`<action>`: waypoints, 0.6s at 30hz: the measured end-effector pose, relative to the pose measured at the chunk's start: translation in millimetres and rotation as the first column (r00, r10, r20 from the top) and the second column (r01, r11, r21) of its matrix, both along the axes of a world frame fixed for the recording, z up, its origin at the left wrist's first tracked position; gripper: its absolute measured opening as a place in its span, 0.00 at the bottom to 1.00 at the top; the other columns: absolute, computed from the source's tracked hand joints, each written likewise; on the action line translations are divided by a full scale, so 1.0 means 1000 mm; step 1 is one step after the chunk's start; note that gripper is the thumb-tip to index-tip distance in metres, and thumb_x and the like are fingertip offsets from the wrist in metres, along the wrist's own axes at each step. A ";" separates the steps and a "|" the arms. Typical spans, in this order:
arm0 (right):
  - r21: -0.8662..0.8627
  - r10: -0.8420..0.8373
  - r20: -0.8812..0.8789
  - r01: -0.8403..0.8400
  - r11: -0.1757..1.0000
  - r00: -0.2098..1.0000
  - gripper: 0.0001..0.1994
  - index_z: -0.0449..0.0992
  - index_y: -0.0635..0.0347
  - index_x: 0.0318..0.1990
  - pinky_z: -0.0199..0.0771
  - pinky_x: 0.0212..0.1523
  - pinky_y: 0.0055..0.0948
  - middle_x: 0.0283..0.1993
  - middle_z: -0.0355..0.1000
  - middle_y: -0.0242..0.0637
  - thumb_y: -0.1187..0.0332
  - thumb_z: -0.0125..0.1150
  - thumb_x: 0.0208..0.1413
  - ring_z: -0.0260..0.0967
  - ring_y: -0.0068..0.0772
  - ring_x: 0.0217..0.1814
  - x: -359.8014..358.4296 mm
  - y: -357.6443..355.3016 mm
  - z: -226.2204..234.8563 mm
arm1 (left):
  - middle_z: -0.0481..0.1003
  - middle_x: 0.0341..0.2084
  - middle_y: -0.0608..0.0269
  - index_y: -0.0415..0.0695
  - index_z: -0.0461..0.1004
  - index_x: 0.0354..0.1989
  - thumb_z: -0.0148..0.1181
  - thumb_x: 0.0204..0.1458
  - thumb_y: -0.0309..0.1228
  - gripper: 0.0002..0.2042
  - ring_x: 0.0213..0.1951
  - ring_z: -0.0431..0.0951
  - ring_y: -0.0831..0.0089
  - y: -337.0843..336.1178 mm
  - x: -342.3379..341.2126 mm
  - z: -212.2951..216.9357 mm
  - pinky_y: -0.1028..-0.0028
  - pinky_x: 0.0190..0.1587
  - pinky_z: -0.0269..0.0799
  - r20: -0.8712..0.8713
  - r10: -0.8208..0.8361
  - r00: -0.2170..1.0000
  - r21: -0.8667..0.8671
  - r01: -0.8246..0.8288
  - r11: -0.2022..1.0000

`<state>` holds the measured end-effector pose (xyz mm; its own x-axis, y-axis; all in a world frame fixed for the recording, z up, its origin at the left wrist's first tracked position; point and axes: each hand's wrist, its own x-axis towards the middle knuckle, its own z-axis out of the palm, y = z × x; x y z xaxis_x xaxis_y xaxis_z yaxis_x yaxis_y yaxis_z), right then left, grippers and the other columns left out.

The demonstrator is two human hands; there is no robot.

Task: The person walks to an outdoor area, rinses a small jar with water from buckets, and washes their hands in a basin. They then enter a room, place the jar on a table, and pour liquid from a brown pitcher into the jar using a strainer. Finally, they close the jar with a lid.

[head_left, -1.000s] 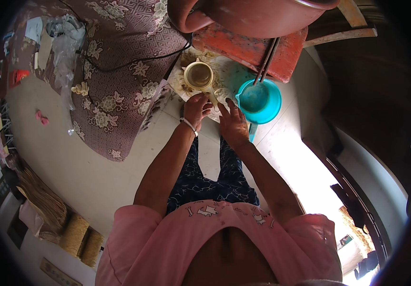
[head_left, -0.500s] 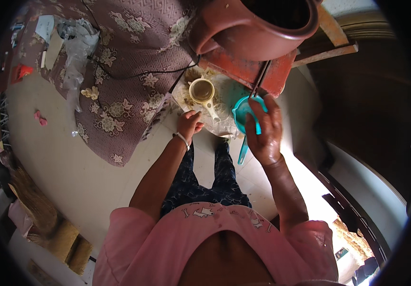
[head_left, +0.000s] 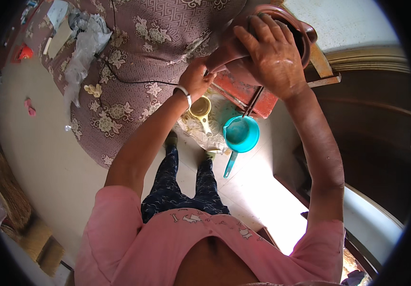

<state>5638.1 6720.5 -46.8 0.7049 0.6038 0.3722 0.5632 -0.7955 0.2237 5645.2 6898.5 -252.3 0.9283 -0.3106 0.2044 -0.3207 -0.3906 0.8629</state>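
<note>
A reddish-brown pot [head_left: 242, 70] with a thick side handle stands at the top, over a red wooden stool. My left hand [head_left: 197, 82] is closed at the end of that handle. Spread across the near side of the pot, my right hand [head_left: 277, 59] has its fingertips hooked over the rim. The pot's inside is dark, and what it holds cannot be made out. Below it a teal dipper [head_left: 249, 143] rests with its handle toward me, some whitish liquid in its bowl. A cream long-handled cup [head_left: 206, 125] lies to its left, near my left wrist.
Dark chopsticks [head_left: 254, 99] lean between the red stool [head_left: 229, 88] and the teal dipper. A patterned floral cloth [head_left: 115, 109] covers the furniture at left, with clear plastic bags [head_left: 87, 45] and a black cord on it. Dark furniture [head_left: 367, 114] curves along the right.
My right hand has let go of the teal dipper and moved up onto the pot. My left hand has risen to the pot's handle. The view has shifted.
</note>
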 end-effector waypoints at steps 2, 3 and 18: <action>-0.040 -0.046 0.000 0.046 0.998 0.999 0.26 0.70 0.46 0.51 0.61 0.59 0.44 0.56 0.65 0.40 0.66 0.68 0.40 0.63 0.43 0.61 0.004 0.009 -0.003 | 0.77 0.33 0.52 0.46 0.77 0.37 0.61 0.49 0.33 0.09 0.38 0.77 0.52 -0.010 0.003 0.001 0.62 0.40 0.73 -0.069 0.012 0.998 -0.098 -0.019 0.995; -0.028 -0.061 0.006 0.061 0.998 0.998 0.24 0.71 0.47 0.49 0.62 0.59 0.43 0.56 0.65 0.40 0.67 0.68 0.39 0.63 0.43 0.60 0.006 0.011 -0.006 | 0.77 0.33 0.52 0.47 0.78 0.36 0.62 0.49 0.34 0.08 0.38 0.77 0.53 -0.011 0.005 -0.003 0.62 0.40 0.73 -0.090 0.008 0.996 -0.066 -0.014 0.998; 0.008 -0.073 0.027 0.073 0.997 0.997 0.16 0.72 0.49 0.40 0.67 0.52 0.40 0.53 0.68 0.30 0.67 0.65 0.40 0.63 0.46 0.56 0.018 0.019 -0.018 | 0.78 0.31 0.50 0.48 0.79 0.33 0.59 0.48 0.40 0.10 0.37 0.77 0.51 -0.013 0.028 -0.006 0.59 0.39 0.74 -0.134 -0.023 0.991 0.240 0.055 0.969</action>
<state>5655.8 6739.6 -65.1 0.7366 0.5483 0.3960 0.4975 -0.8359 0.2321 5673.2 6885.8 -258.4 0.9281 -0.3723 -0.0022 -0.2319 -0.5828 0.7788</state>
